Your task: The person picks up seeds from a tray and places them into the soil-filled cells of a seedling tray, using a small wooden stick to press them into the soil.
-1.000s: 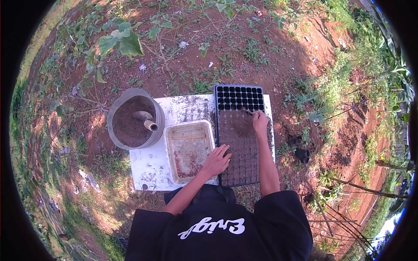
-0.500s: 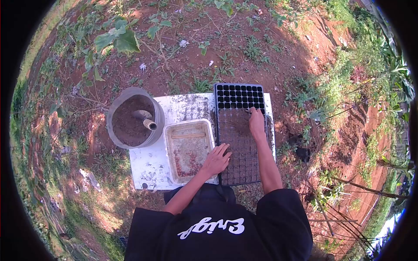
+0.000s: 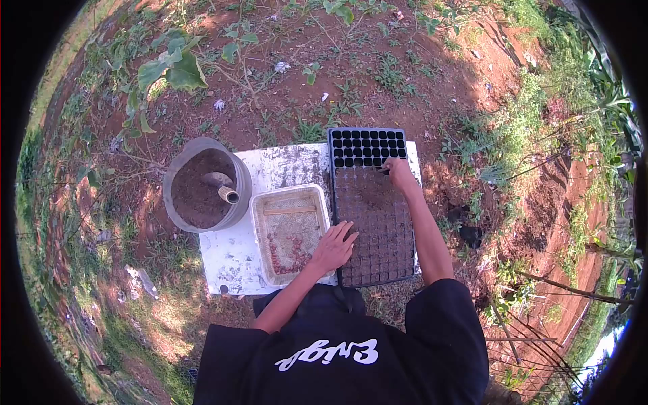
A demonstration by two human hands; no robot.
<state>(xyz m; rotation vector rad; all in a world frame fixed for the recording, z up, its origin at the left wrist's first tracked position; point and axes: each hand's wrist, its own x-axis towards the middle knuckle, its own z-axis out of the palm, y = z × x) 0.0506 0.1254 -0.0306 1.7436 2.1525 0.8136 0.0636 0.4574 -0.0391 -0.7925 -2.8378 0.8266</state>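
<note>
A black seedling tray (image 3: 375, 263) lies lengthwise on the right of the table. Dark soil fills its nearer cells, while the farthest rows are hollow. My left hand (image 3: 333, 247) rests flat on the tray's left edge, its fingers stretched out over the soil. Over the border between filled and hollow cells, my right hand (image 3: 401, 174) is closed, fingertips pointing down and left. Whatever it pinches is too small to make out. Beside the tray, a shallow cream basin (image 3: 258, 236) holds small reddish seeds (image 3: 287, 251) and a thin strip across its far part.
A grey bucket (image 3: 241, 177) of soil stands at the table's left, with a trowel (image 3: 228, 194) in it, handle towards me. The white table (image 3: 226, 260) is smeared with soil. Leafy plants (image 3: 183, 71) grow beyond it on reddish ground.
My right hand has shifted slightly up along the tray, its forearm now angled more to the right. The left hand keeps its place on the tray's edge.
</note>
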